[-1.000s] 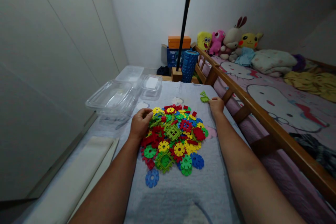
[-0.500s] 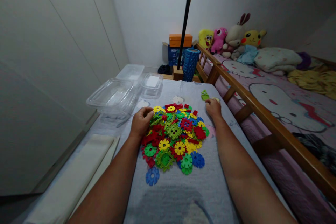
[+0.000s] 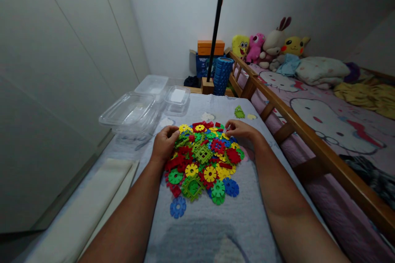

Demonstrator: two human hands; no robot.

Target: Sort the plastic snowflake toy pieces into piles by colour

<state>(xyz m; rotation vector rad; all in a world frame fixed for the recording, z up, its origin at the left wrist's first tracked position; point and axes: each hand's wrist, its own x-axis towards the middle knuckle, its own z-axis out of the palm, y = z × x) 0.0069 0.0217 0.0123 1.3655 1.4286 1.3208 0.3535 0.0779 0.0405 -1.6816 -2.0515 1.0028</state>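
Observation:
A heap of plastic interlocking pieces (image 3: 203, 154) in red, yellow, green and blue lies on the cloth-covered table. Against the heap's left edge rests my left hand (image 3: 165, 144), its fingers loosely bent beside a yellow snowflake disc (image 3: 184, 128); no held piece shows. My right hand (image 3: 242, 130) is over the heap's far right edge, thumb and forefinger apart near small pieces. Beyond it, by itself, lies a light green toothed piece (image 3: 239, 111). A blue disc (image 3: 178, 207) lies at the near edge of the heap.
Clear plastic containers (image 3: 128, 111) stand at the far left, with a smaller lidded box (image 3: 177, 96) beside them. Folded white material (image 3: 89, 205) lies along the left. A wooden bed rail (image 3: 284, 121) borders the right side. Behind the table rises a black pole (image 3: 217, 24).
My right hand has left the light green piece, which stays on the cloth, and has come back left and nearer to the heap. My left hand holds its place.

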